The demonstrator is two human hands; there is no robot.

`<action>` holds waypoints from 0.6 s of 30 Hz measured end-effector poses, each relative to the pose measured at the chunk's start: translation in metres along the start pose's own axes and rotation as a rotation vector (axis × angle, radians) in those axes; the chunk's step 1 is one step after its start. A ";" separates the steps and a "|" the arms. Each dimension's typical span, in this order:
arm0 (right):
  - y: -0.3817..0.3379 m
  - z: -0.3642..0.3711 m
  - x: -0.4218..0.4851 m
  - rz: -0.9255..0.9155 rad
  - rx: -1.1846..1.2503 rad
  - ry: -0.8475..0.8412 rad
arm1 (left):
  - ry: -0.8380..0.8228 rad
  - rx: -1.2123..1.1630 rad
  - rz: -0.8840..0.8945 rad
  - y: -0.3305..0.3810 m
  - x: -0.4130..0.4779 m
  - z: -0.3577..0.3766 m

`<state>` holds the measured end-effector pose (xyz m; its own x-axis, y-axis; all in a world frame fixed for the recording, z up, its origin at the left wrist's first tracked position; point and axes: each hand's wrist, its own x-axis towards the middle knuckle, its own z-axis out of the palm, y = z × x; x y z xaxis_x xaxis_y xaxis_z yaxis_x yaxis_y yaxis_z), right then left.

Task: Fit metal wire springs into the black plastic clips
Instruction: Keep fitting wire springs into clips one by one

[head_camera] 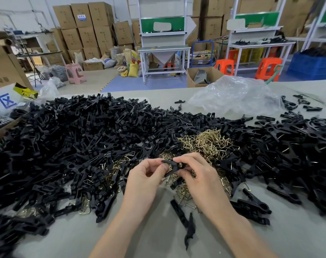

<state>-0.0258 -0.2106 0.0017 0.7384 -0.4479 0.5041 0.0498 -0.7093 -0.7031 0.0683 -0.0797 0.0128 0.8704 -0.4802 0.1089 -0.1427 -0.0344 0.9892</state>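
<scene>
Both hands meet above the table's middle on one black plastic clip. My left hand pinches the clip's left end between thumb and curled fingers. My right hand grips its right part, where a bit of brass wire shows at the fingertips. Behind and under the hands lies a heap of brass wire springs. A huge pile of loose black clip halves covers the left and back of the table. Another pile of black clips fills the right side.
The grey table shows bare in front, with two loose black pieces near my right forearm. A crumpled clear plastic bag lies at the back right. An open cardboard box stands at the left edge. Benches, stools and stacked cartons stand beyond.
</scene>
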 end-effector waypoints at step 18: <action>-0.001 -0.015 0.004 0.195 0.329 -0.087 | -0.500 -0.710 -0.441 0.011 -0.006 -0.005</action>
<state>-0.0333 -0.2198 0.0115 0.8091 -0.4988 0.3107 0.1053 -0.3972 -0.9117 0.0638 -0.0726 0.0240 0.4535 -0.8734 -0.1777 0.6081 0.1575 0.7781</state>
